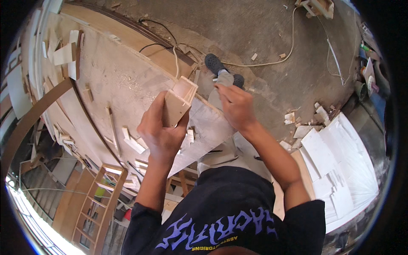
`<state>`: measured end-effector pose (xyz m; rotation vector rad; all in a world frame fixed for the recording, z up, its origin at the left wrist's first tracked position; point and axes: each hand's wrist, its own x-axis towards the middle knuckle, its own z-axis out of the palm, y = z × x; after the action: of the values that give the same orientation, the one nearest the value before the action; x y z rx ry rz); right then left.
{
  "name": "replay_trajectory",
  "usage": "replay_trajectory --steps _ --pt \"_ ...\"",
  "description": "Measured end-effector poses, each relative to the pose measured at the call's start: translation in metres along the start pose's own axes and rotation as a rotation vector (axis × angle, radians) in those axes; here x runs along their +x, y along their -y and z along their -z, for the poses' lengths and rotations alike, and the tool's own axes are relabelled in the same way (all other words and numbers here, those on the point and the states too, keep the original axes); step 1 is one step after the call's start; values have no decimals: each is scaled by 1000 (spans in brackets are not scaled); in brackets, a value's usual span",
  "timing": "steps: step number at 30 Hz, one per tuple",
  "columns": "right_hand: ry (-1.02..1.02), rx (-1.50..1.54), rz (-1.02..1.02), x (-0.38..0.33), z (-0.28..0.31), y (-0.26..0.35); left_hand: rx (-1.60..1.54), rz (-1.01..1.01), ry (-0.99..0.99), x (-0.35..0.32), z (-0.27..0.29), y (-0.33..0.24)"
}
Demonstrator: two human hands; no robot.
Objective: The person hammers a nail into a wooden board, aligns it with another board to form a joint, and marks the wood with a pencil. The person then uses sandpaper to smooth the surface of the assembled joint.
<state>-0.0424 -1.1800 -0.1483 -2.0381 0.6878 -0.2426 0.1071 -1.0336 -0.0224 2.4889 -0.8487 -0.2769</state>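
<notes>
My left hand (pixel 159 125) is wrapped round a small wooden box-like piece (pixel 176 105) with thin pale walls, tilted above the corner of a dusty worktable (pixel 119 72). Its near face is flat and brown, and its far end shows a lighter strip standing up. To the right and apart from it, my right hand (pixel 238 106) has its fingers curled together past the table's edge. Whatever those fingers hold, if anything, is hidden. Wood shavings (pixel 136 83) lie scattered on the tabletop.
Wood strips (pixel 112 127) and offcuts (pixel 66 53) lie along the left side. A ladder-like wooden frame (pixel 95 199) stands lower left. White boards (pixel 318 153) and broken scraps (pixel 306 129) lie at right. A pale cord (pixel 272 63) crosses the concrete floor.
</notes>
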Motion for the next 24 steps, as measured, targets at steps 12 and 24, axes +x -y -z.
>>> replay_trajectory --steps 12,24 --pt "119 355 -154 10 31 50 47 38 32 -5 1 -8" --pt "139 422 -224 13 26 67 89 52 184 19 14 -27"
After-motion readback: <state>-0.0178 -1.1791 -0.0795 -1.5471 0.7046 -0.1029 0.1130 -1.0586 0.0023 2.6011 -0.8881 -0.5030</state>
